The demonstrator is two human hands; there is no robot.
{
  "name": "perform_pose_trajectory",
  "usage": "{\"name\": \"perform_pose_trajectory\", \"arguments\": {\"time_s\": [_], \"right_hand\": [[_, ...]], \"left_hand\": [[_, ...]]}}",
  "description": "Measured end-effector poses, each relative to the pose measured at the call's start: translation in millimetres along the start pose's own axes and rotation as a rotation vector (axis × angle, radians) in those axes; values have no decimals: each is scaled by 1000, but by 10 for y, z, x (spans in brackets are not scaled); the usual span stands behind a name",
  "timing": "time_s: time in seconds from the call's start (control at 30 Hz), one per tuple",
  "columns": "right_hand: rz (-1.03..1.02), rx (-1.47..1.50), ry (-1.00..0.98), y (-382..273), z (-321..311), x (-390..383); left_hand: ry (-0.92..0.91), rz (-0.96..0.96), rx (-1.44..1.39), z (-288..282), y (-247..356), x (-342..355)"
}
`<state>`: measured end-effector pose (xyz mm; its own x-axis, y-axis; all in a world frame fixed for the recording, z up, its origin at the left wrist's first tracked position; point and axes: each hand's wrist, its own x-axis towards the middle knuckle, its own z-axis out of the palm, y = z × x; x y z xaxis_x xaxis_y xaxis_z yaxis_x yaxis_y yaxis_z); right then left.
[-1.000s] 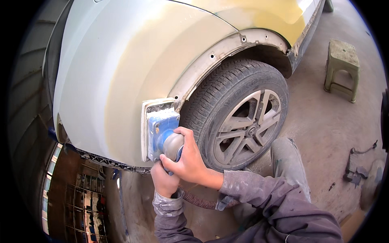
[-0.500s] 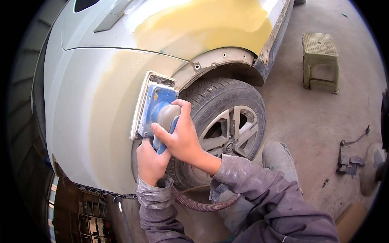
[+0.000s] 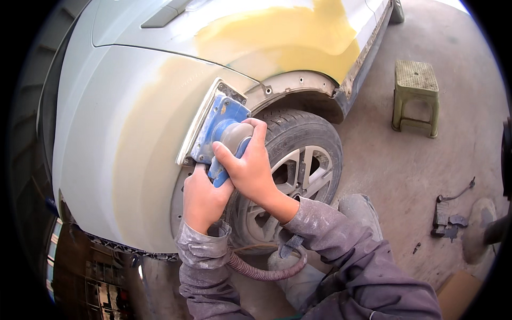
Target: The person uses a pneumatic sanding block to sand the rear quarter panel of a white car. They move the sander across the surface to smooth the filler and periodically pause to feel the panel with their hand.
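Observation:
I hold a blue sander (image 3: 209, 143) with a flat rectangular pad against the car's pale bumper corner (image 3: 154, 128), beside the wheel arch. My right hand (image 3: 249, 168) wraps over the grey rounded top, thumb and fingers around it. Just below, my left hand (image 3: 205, 201) grips the sander's lower handle end, its fingers partly hidden. A ribbed brownish hose (image 3: 266, 273) curves below my wrists. Yellowish filler (image 3: 277, 34) covers part of the panel above the wheel arch, and a duller, sanded-looking band runs down the bumper.
The car wheel (image 3: 304, 165) stands right beside the sander, under the exposed arch edge (image 3: 288, 82). A greenish plastic stool (image 3: 416, 96) is on the concrete floor to the right. Small dark parts with a cable (image 3: 447, 216) lie farther down. My bent knee (image 3: 360, 213) is near the wheel.
The sander has moved a little upward along the bumper edge and turned slightly clockwise, both hands still on it. My view has shifted somewhat too.

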<state>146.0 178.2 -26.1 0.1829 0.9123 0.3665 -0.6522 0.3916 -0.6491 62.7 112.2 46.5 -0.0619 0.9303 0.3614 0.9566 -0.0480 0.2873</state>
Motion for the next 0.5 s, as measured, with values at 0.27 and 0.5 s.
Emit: {"name": "perform_pose_trajectory", "arguments": {"time_s": [0.27, 0.5], "right_hand": [[-39, -185, -155, 158, 666, -1033], [-21, -245, -294, 329, 990, -1859]], "left_hand": [[135, -68, -124, -427, -714, -1012], [200, -169, -156, -617, -1279, -1797]]}}
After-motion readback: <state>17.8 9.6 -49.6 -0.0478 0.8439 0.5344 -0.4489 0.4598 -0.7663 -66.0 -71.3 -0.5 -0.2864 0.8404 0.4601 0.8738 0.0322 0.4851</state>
